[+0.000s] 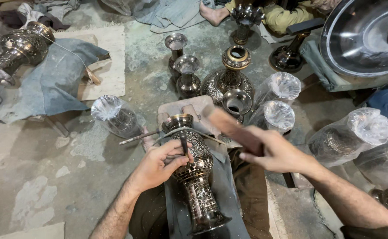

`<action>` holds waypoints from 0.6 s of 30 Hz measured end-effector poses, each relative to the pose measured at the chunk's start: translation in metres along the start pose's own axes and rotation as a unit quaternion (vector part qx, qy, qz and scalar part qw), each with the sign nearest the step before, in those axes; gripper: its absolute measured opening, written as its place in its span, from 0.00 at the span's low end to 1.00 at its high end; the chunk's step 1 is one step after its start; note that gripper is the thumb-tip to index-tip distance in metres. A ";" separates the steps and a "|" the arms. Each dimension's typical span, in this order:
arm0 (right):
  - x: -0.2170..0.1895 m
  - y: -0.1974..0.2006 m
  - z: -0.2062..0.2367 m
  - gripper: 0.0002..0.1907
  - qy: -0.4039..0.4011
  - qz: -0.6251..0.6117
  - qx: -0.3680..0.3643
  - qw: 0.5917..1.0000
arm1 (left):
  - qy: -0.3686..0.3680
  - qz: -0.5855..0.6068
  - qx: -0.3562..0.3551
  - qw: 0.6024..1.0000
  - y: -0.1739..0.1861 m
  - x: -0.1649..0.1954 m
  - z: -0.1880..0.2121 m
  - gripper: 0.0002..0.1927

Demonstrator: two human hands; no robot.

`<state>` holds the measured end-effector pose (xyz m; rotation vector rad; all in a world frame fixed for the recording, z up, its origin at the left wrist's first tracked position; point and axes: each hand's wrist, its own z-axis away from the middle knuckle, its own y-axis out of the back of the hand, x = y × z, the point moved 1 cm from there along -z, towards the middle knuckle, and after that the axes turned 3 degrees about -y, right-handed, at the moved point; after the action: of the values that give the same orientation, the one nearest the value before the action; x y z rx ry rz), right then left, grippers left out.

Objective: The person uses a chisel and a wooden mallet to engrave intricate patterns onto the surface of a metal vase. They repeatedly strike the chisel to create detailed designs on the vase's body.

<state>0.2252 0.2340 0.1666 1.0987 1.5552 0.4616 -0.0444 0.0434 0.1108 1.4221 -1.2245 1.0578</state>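
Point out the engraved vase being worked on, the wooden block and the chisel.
engraved vase (pixel 198 186), head view, patterned body.
wooden block (pixel 234 128), head view, middle of block.
chisel (pixel 184 144), head view, shaft above the fingers.

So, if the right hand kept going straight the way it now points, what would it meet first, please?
Probably the engraved metal vase lying on the lap. The right hand points left with a wooden block, toward the vase's upper body by the left hand; depth is uncertain.
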 end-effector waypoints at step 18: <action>-0.041 0.029 -0.033 0.41 -0.154 -0.007 -0.113 0.982 | -0.028 -0.167 -0.109 0.980 0.014 0.015 -0.020 0.17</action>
<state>0.2040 0.2227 0.2214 0.9343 1.2069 0.4247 -0.0573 0.0598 0.1308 1.4304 -1.0591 0.6379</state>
